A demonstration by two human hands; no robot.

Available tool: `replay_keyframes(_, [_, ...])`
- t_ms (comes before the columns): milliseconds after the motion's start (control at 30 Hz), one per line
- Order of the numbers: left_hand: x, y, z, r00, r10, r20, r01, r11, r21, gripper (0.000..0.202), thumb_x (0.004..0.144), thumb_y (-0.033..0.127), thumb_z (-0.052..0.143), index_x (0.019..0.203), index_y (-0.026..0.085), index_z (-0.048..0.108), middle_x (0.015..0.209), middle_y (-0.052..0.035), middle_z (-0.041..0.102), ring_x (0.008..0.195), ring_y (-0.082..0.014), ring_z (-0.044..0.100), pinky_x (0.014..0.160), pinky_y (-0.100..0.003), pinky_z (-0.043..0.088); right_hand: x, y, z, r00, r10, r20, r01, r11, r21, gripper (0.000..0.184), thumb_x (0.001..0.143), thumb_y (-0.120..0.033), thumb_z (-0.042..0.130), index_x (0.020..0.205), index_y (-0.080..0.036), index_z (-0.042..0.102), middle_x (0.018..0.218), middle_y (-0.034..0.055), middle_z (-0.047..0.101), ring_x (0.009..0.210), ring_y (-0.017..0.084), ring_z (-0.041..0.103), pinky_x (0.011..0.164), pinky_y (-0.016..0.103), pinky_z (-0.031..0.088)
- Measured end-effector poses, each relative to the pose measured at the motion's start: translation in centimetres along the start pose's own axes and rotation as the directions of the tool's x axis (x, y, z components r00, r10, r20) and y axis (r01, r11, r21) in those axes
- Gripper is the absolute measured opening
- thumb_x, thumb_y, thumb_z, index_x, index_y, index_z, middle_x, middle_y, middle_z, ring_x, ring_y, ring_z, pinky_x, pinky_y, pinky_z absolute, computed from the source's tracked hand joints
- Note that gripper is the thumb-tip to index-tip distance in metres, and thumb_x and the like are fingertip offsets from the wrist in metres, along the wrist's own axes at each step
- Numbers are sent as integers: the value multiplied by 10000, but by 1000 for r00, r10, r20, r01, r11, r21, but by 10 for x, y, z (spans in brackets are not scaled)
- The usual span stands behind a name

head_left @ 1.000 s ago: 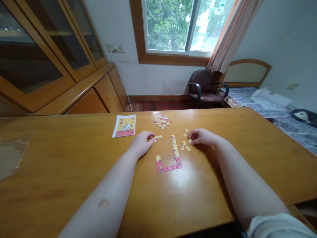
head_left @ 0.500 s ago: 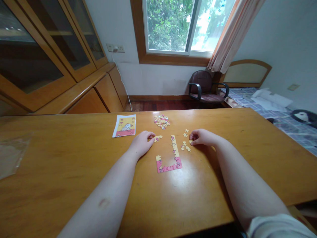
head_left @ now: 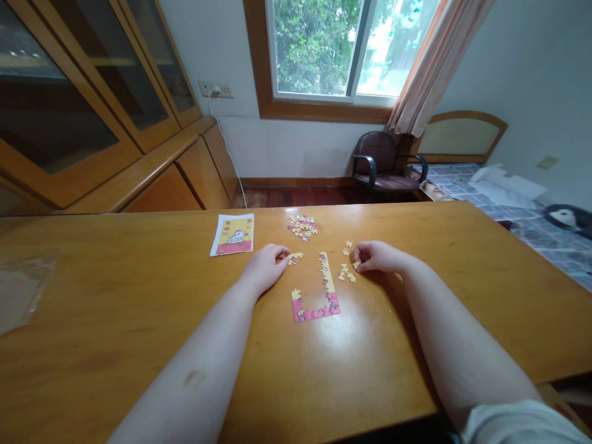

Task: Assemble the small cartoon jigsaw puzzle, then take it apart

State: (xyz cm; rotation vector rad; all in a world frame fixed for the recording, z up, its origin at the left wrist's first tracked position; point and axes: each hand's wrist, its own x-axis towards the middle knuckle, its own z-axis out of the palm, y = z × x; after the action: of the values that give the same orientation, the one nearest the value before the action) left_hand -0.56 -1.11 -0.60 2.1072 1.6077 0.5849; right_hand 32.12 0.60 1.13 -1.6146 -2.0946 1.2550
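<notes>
My left hand (head_left: pixel 267 266) rests on the table with its fingers closed at the left end of a small joined strip of puzzle pieces (head_left: pixel 296 258), yellow with a bit of pink. In my right hand (head_left: pixel 378 256) a yellow puzzle piece (head_left: pixel 356 265) is pinched between thumb and fingers. Several loose yellow pieces (head_left: pixel 344 269) lie just left of that hand. Between the hands is a partly joined puzzle border (head_left: pixel 317 314), pink along the bottom and left corner, with a yellow right side (head_left: pixel 328 280) running up.
Farther back lies a heap of mixed puzzle pieces (head_left: pixel 303 226). A picture card (head_left: pixel 234 234) with a white duck-like figure is at its left. Clear plastic wrapping (head_left: pixel 25 290) sits at the table's (head_left: pixel 139 302) left end. A chair (head_left: pixel 380 160) stands beyond the far edge.
The yellow piece in my right fingers has turned slightly and shows a little more. My left hand and the puzzle border stay where they were.
</notes>
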Motion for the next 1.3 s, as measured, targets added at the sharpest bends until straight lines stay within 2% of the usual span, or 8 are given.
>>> replay_keyframes(267, [2, -4, 2, 999, 21, -47, -23, 999, -49, 262, 818, 325, 491, 960, 202, 673, 949, -55, 644, 892, -203, 588, 811, -328, 462, 4, -14, 18, 986, -37, -162, 66, 981, 183, 391, 595, -490, 748, 808, -169, 684, 732, 28, 650, 641, 137, 549, 614, 273, 426])
replay_keyframes(400, [0, 1, -2, 995, 74, -67, -81, 992, -100, 239, 839, 346, 481, 873, 206, 671, 905, -42, 648, 850, -189, 582, 777, -314, 459, 7, -51, 44, 979, -82, -187, 115, 978, 171, 324, 698, -449, 695, 893, -193, 733, 770, 40, 686, 663, 151, 560, 610, 275, 429])
replay_keyframes(567, [-1, 5, -3, 988, 141, -69, -150, 978, -144, 262, 858, 380, 472, 807, 199, 655, 854, -34, 643, 818, -177, 573, 752, -298, 447, 31, -83, 86, 957, -138, -255, 173, 977, 124, 228, 687, -347, 741, 866, -214, 697, 757, 3, 667, 654, 134, 562, 626, 265, 420])
replay_keyframes(733, [0, 3, -2, 992, 107, -64, -114, 987, -113, 225, 841, 353, 497, 808, 200, 659, 839, -29, 638, 788, -173, 566, 716, -296, 433, 53, -82, 106, 910, -167, -379, 252, 950, 186, 278, 701, -434, 723, 762, -207, 576, 728, -12, 631, 641, 122, 539, 619, 251, 407])
replay_keyframes(1000, [0, 5, -1, 991, 129, -34, -132, 981, -144, 244, 856, 341, 462, 767, 187, 631, 809, -30, 624, 778, -170, 561, 707, -292, 431, 47, -80, 103, 899, -230, -372, 239, 971, -21, 212, 742, -404, 697, 762, -217, 598, 670, -35, 600, 585, 106, 493, 596, 235, 380])
replay_keyframes(1067, [1, 5, -1, 992, 116, -42, -121, 983, -138, 243, 854, 337, 455, 760, 185, 620, 791, -28, 614, 766, -169, 556, 699, -291, 425, 43, -81, 100, 866, -335, -370, 304, 942, -142, 156, 751, -352, 698, 795, -217, 633, 719, -21, 623, 615, 113, 515, 612, 235, 396])
replay_keyframes(1200, [1, 4, 0, 992, 116, -45, -122, 981, -148, 238, 849, 331, 453, 739, 184, 604, 772, -23, 608, 755, -169, 551, 691, -289, 415, 38, -79, 98, 725, -595, -347, 507, 802, -317, 68, 790, -186, 643, 845, -212, 675, 993, 27, 679, 845, 133, 611, 757, 235, 451])
replay_keyframes(1300, [1, 5, -1, 992, 119, -38, -124, 980, -158, 231, 844, 326, 458, 730, 186, 603, 775, -21, 611, 762, -169, 556, 695, -289, 416, 39, -77, 101, 714, -621, -322, 511, 777, -367, 99, 821, -180, 616, 871, -221, 691, 981, 23, 699, 883, 132, 638, 806, 227, 462])
